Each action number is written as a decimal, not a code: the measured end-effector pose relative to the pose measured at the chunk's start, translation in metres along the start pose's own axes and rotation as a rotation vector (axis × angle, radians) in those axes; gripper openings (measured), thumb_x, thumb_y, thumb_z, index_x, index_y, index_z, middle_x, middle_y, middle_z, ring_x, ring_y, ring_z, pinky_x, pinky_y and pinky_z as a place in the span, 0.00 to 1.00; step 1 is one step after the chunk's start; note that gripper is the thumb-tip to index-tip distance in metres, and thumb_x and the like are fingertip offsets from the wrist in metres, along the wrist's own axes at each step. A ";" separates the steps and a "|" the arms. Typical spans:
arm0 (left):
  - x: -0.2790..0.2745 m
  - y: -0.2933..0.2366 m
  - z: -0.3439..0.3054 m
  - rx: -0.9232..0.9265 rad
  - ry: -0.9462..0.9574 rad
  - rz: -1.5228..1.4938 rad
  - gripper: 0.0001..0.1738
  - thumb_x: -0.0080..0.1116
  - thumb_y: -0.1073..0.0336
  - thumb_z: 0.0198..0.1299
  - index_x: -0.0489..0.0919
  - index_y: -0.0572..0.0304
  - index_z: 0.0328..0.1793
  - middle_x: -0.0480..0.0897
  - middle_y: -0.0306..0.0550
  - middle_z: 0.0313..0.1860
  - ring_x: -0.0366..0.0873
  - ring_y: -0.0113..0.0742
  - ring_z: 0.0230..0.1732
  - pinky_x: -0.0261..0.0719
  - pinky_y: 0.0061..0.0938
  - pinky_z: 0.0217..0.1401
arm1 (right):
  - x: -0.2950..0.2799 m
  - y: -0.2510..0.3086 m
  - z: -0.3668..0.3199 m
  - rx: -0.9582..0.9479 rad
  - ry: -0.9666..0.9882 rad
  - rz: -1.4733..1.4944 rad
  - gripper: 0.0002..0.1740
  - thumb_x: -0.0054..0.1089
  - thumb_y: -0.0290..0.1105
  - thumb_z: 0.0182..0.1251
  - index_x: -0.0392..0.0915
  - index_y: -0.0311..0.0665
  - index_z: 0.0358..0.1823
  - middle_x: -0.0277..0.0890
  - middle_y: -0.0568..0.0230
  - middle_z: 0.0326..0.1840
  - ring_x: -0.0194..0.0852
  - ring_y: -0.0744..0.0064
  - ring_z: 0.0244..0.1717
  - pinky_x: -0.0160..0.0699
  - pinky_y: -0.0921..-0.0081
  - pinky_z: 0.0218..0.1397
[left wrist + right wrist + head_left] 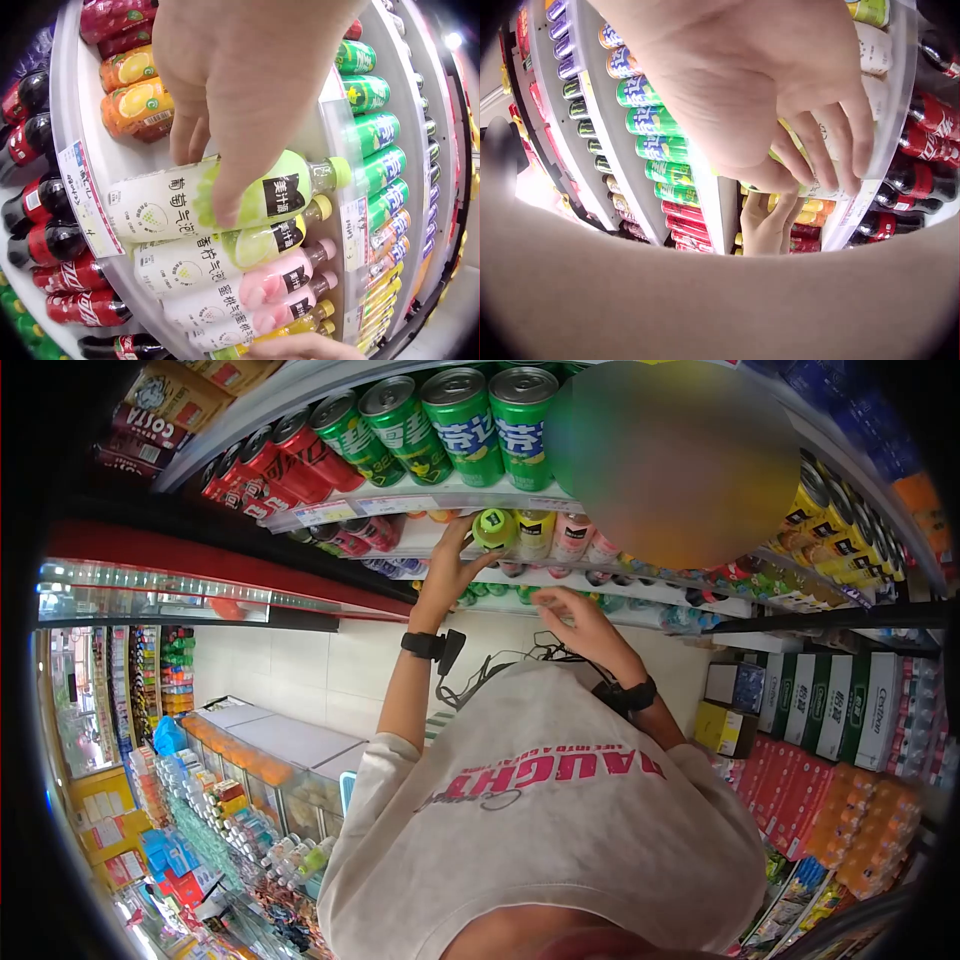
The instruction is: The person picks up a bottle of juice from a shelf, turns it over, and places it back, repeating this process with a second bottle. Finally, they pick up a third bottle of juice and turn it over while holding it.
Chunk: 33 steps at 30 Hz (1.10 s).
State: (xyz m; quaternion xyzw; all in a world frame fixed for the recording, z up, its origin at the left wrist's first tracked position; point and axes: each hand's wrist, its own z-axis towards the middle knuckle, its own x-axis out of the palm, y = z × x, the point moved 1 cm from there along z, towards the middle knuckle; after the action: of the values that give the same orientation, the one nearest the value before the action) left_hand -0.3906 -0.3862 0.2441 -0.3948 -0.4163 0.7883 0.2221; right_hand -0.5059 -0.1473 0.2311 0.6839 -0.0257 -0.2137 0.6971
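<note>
On a drinks shelf, my left hand grips a grape soda bottle with a lime-green cap and a white label. The thumb lies across the label's front in the left wrist view, while the other fingers reach behind and are partly hidden. Right beside it stands a yellow-capped bottle with a lemon picture, followed by pink peach bottles. My right hand holds nothing and hovers in front of the shelf, its fingers loosely bent. In the right wrist view those fingers overlap the row of white-labelled bottles.
Green cans and red cans line the shelf above. Orange-labelled bottles stand on the grape bottle's other side. Cola bottles fill the shelf below, behind a price strip. Stacked cartons stand at the right.
</note>
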 end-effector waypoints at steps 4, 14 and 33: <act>0.000 -0.001 -0.003 0.035 -0.018 -0.024 0.38 0.76 0.74 0.56 0.72 0.67 0.73 0.76 0.56 0.65 0.78 0.50 0.67 0.81 0.41 0.72 | 0.010 0.039 0.029 -0.144 -0.194 0.031 0.21 0.63 0.28 0.75 0.74 0.30 0.65 0.87 0.57 0.46 0.88 0.68 0.43 0.83 0.72 0.49; -0.007 0.006 -0.007 0.070 -0.062 -0.005 0.36 0.76 0.72 0.57 0.73 0.68 0.72 0.77 0.55 0.66 0.79 0.49 0.67 0.81 0.41 0.71 | 0.037 0.054 0.098 -0.112 -0.374 -0.018 0.28 0.71 0.36 0.72 0.75 0.27 0.66 0.85 0.60 0.35 0.83 0.75 0.22 0.75 0.76 0.26; -0.012 0.053 -0.024 0.048 -0.187 -0.256 0.41 0.73 0.75 0.57 0.69 0.66 0.78 0.74 0.54 0.65 0.77 0.51 0.69 0.80 0.40 0.73 | 0.087 0.057 0.133 -0.151 -0.409 -0.242 0.22 0.64 0.39 0.77 0.79 0.32 0.63 0.84 0.56 0.20 0.84 0.70 0.19 0.76 0.73 0.25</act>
State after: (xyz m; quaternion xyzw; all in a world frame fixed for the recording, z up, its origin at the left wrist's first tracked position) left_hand -0.3649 -0.4121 0.1967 -0.2581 -0.4631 0.7965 0.2907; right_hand -0.4561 -0.3035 0.2724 0.5703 -0.0683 -0.4310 0.6959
